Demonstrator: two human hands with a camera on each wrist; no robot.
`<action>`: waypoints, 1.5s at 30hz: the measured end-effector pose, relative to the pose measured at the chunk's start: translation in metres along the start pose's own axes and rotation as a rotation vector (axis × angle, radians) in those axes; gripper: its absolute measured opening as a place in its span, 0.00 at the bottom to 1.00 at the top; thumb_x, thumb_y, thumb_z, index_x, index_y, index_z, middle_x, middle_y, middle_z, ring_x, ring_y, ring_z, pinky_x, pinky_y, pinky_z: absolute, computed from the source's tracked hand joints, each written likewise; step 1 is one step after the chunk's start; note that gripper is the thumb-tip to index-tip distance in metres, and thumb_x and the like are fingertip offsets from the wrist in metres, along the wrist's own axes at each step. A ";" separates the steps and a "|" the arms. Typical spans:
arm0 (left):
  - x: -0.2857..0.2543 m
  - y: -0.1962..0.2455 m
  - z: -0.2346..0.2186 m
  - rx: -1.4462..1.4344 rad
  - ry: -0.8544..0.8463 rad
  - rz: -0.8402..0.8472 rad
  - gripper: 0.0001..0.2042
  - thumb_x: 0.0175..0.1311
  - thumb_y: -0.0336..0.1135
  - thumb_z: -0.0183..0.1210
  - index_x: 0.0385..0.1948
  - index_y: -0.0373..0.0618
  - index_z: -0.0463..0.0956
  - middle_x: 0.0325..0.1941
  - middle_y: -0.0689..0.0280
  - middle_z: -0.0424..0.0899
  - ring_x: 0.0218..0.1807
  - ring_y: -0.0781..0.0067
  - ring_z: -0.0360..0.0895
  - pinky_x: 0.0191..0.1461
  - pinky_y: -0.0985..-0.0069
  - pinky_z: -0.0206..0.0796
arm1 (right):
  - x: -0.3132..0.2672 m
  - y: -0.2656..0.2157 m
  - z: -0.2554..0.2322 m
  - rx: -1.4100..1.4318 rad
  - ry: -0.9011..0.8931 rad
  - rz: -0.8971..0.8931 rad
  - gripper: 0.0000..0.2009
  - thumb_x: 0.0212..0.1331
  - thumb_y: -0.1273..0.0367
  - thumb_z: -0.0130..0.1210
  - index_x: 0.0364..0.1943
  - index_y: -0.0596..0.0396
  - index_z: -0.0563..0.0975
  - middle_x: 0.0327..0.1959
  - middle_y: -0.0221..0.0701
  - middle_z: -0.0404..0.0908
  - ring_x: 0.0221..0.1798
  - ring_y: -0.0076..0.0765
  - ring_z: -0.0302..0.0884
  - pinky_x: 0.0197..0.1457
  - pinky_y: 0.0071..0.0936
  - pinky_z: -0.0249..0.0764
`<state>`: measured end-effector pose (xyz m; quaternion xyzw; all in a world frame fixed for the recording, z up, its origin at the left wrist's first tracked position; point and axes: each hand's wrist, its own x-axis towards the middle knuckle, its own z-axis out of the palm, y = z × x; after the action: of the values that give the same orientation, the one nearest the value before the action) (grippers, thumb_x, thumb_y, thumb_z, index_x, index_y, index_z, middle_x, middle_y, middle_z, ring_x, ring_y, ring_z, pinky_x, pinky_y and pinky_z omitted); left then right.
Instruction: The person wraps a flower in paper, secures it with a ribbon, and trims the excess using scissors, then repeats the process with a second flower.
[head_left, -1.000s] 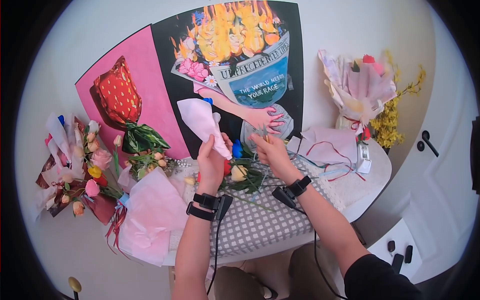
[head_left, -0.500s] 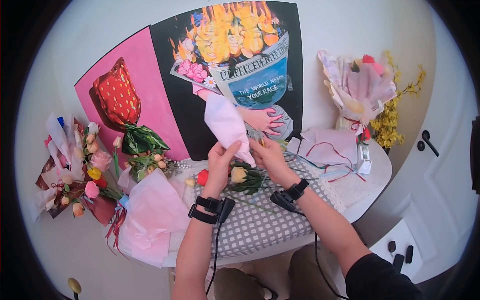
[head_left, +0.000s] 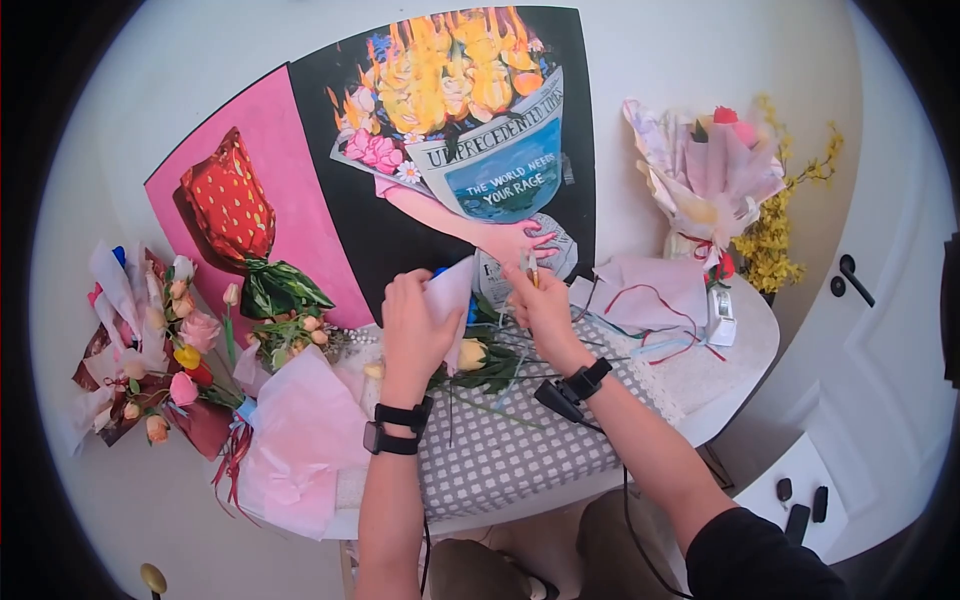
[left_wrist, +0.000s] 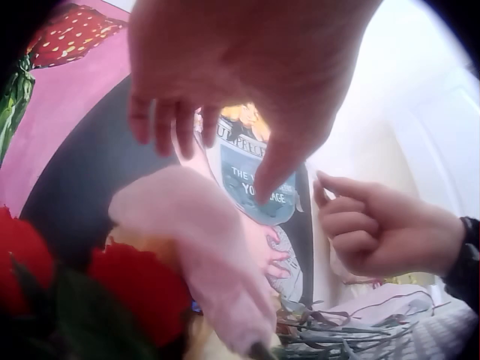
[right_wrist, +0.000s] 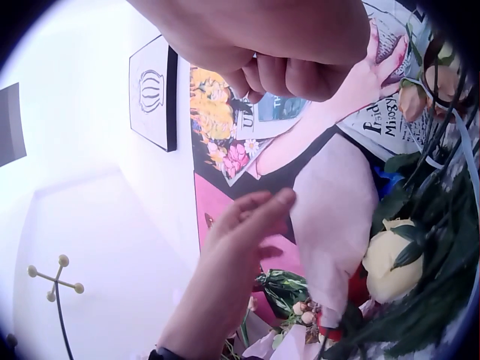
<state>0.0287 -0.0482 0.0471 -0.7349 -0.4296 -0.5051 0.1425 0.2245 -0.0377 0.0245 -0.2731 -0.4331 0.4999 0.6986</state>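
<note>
My left hand (head_left: 412, 325) is beside a pink paper wrap (head_left: 450, 290), its fingers loosely bent and apart. In the left wrist view the wrap (left_wrist: 199, 232) tapers to a dark stem end, with a gap between it and the fingers. The right wrist view has my left thumb tip near the paper's edge (right_wrist: 334, 210). My right hand (head_left: 545, 315) is curled round a small gold-and-grey tool (head_left: 533, 270), mostly hidden by the fingers. Below the hands lie a cream rose (right_wrist: 394, 259), red flowers (left_wrist: 139, 292) and dark green leaves (head_left: 495, 370).
Bouquets (head_left: 165, 350) stand at the left, beside pink paper (head_left: 305, 440). Another wrapped bouquet (head_left: 715, 180) is at the back right. Pink paper with red ribbon (head_left: 665, 300) and a white box (head_left: 721, 318) lie on the right. Two painted panels (head_left: 460, 150) lean behind the checked cloth (head_left: 520, 460).
The pink paper wrap was gripped upright by the left hand, swung toward the right hand, then moved back left and lower. The left fingers have loosened from it. The right hand keeps the small tool.
</note>
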 end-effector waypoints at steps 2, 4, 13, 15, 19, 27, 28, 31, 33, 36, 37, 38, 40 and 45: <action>0.007 0.016 -0.001 -0.255 0.036 0.083 0.15 0.58 0.29 0.69 0.45 0.39 0.77 0.40 0.62 0.80 0.44 0.64 0.77 0.48 0.69 0.68 | 0.001 0.007 -0.001 -0.064 -0.092 0.042 0.13 0.70 0.59 0.62 0.33 0.52 0.77 0.16 0.15 0.65 0.15 0.11 0.55 0.18 0.19 0.48; 0.004 0.021 0.004 -0.387 -0.034 0.009 0.12 0.60 0.29 0.69 0.43 0.39 0.79 0.38 0.64 0.81 0.42 0.68 0.78 0.47 0.71 0.67 | -0.001 0.009 0.002 -0.094 -0.119 0.038 0.14 0.69 0.59 0.63 0.32 0.52 0.76 0.16 0.15 0.66 0.15 0.12 0.55 0.18 0.19 0.48; -0.007 0.000 0.029 -0.814 -0.110 -0.303 0.07 0.69 0.29 0.64 0.41 0.35 0.83 0.37 0.68 0.86 0.36 0.85 0.79 0.40 0.84 0.70 | -0.007 0.009 0.008 -0.138 -0.208 0.068 0.14 0.69 0.59 0.63 0.31 0.52 0.76 0.16 0.16 0.67 0.15 0.11 0.57 0.18 0.18 0.48; -0.007 -0.004 0.027 -0.905 -0.198 -0.358 0.07 0.69 0.29 0.64 0.42 0.34 0.83 0.38 0.67 0.87 0.37 0.83 0.80 0.43 0.83 0.72 | -0.007 0.010 0.007 -0.146 -0.230 0.074 0.14 0.69 0.59 0.63 0.31 0.52 0.76 0.16 0.16 0.67 0.15 0.11 0.57 0.18 0.18 0.48; -0.007 -0.005 0.026 -0.899 -0.231 -0.359 0.07 0.70 0.29 0.63 0.42 0.34 0.83 0.39 0.65 0.87 0.38 0.82 0.80 0.44 0.82 0.72 | -0.007 0.010 0.007 -0.152 -0.235 0.071 0.15 0.69 0.59 0.63 0.30 0.53 0.75 0.16 0.16 0.67 0.15 0.11 0.57 0.18 0.18 0.48; -0.007 -0.002 0.026 -1.055 -0.152 -0.386 0.06 0.70 0.29 0.62 0.37 0.36 0.81 0.32 0.72 0.83 0.33 0.87 0.75 0.38 0.85 0.67 | -0.009 0.009 0.008 -0.125 -0.251 0.092 0.15 0.70 0.59 0.62 0.31 0.53 0.75 0.17 0.15 0.66 0.16 0.11 0.56 0.18 0.18 0.47; -0.006 -0.003 0.024 -1.055 -0.153 -0.385 0.06 0.70 0.29 0.62 0.37 0.36 0.81 0.32 0.72 0.83 0.33 0.87 0.75 0.38 0.85 0.67 | -0.008 0.009 0.008 -0.098 -0.254 0.113 0.15 0.70 0.59 0.62 0.30 0.52 0.75 0.17 0.15 0.66 0.16 0.11 0.56 0.18 0.18 0.46; -0.005 -0.007 0.020 -1.004 -0.150 -0.454 0.06 0.70 0.30 0.62 0.37 0.37 0.81 0.32 0.72 0.83 0.33 0.87 0.75 0.38 0.85 0.66 | -0.009 0.002 0.007 -0.020 -0.285 0.147 0.16 0.70 0.59 0.62 0.29 0.52 0.74 0.18 0.15 0.66 0.16 0.10 0.56 0.18 0.18 0.46; -0.006 -0.009 0.021 -0.985 -0.172 -0.467 0.06 0.71 0.32 0.61 0.38 0.39 0.80 0.34 0.71 0.83 0.34 0.87 0.75 0.39 0.85 0.65 | -0.009 0.002 0.007 0.031 -0.313 0.158 0.16 0.70 0.59 0.62 0.28 0.52 0.73 0.18 0.15 0.66 0.16 0.10 0.56 0.18 0.18 0.46; -0.008 -0.006 0.026 -1.021 -0.167 -0.410 0.06 0.72 0.32 0.61 0.37 0.40 0.80 0.33 0.72 0.83 0.33 0.87 0.75 0.37 0.85 0.64 | -0.007 0.006 0.006 -0.042 -0.308 0.107 0.15 0.70 0.60 0.62 0.29 0.52 0.74 0.18 0.16 0.66 0.16 0.11 0.56 0.18 0.18 0.46; -0.008 -0.006 0.026 -1.021 -0.168 -0.409 0.06 0.72 0.32 0.61 0.37 0.40 0.80 0.33 0.72 0.83 0.33 0.87 0.75 0.37 0.85 0.64 | -0.007 0.006 0.006 -0.045 -0.302 0.116 0.15 0.69 0.60 0.62 0.29 0.53 0.74 0.18 0.16 0.67 0.16 0.11 0.56 0.18 0.19 0.46; -0.008 -0.005 0.026 -1.016 -0.171 -0.407 0.06 0.72 0.33 0.61 0.37 0.40 0.80 0.33 0.72 0.84 0.33 0.87 0.75 0.37 0.85 0.64 | -0.007 0.006 0.006 -0.048 -0.296 0.124 0.15 0.69 0.60 0.63 0.29 0.53 0.74 0.18 0.16 0.67 0.16 0.11 0.56 0.18 0.19 0.46; -0.007 -0.003 0.025 -1.011 -0.173 -0.400 0.06 0.72 0.33 0.61 0.37 0.40 0.80 0.34 0.72 0.84 0.34 0.87 0.75 0.37 0.85 0.64 | -0.009 0.006 0.006 -0.091 -0.288 0.093 0.15 0.69 0.60 0.63 0.29 0.53 0.76 0.17 0.17 0.68 0.16 0.11 0.56 0.18 0.19 0.46; -0.006 -0.004 0.021 -1.002 -0.180 -0.457 0.05 0.69 0.29 0.60 0.37 0.36 0.79 0.33 0.69 0.84 0.34 0.84 0.77 0.40 0.84 0.68 | -0.013 -0.001 0.010 -0.130 -0.329 0.065 0.14 0.68 0.60 0.64 0.29 0.54 0.79 0.16 0.17 0.68 0.16 0.11 0.57 0.19 0.18 0.47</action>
<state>0.0381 -0.0355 0.0311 -0.6413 -0.2958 -0.6008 -0.3747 0.2147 -0.0510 0.0260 -0.2459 -0.5640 0.5310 0.5827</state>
